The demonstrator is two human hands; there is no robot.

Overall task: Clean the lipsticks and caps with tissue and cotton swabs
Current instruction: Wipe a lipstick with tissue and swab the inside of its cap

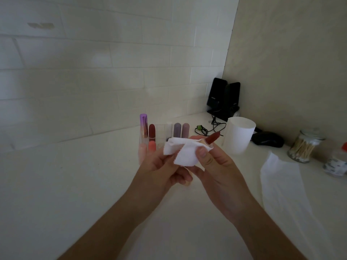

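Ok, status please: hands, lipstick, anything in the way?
Left hand grips tissue. Right hand holds lipstick, red tip bare, tissue at its base. White cup just behind, not blocking.

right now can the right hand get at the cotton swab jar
Probably, to touch it: the jar of cotton swabs stands on that side with nothing standing between. But the right hand grips the red lipstick, so it can't take swabs yet.

Two black speakers (222, 96) stand in the corner of the white counter (75, 184). A tangled black cable (216, 126) lies just in front of them, and a black mouse (267, 140) sits near, to the speakers' right.
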